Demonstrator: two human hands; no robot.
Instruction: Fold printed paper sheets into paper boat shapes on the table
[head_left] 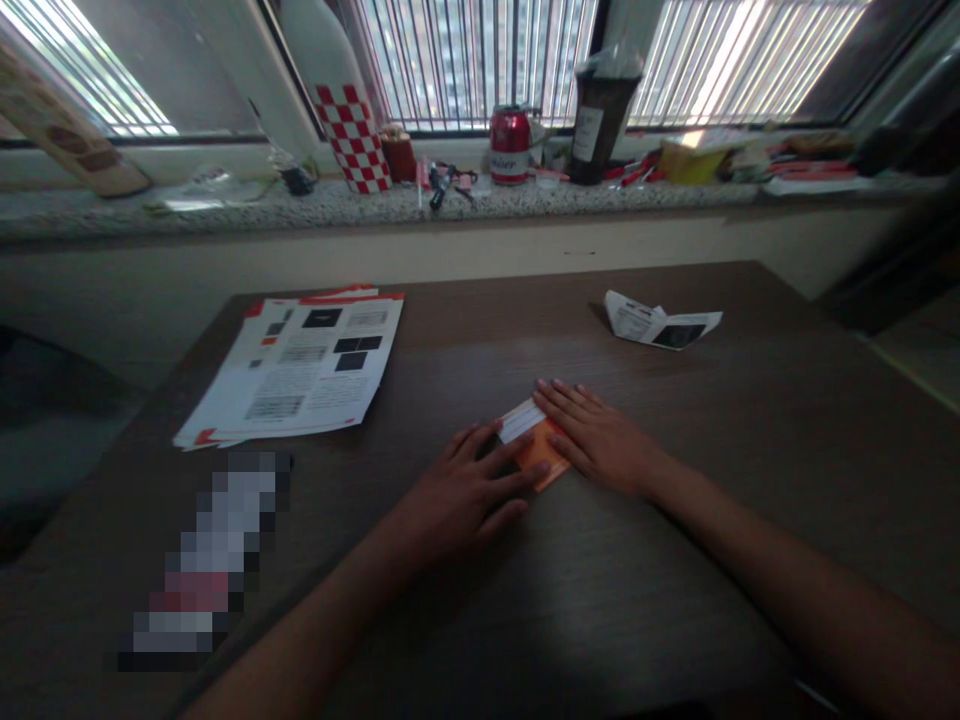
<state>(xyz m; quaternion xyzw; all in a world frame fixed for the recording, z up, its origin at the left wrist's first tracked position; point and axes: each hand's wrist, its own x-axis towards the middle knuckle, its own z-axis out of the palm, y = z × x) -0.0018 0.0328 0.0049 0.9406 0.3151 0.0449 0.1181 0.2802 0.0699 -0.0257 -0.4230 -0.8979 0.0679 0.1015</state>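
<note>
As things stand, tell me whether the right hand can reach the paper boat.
Probably yes: nothing seems to stand between the right hand and the paper boat, though the hand's fingers would first have to leave the orange-and-white paper.

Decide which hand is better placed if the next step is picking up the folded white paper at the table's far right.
Probably the right hand: it lies nearer the folded white paper; the left hand is farther, across the orange paper.
</note>
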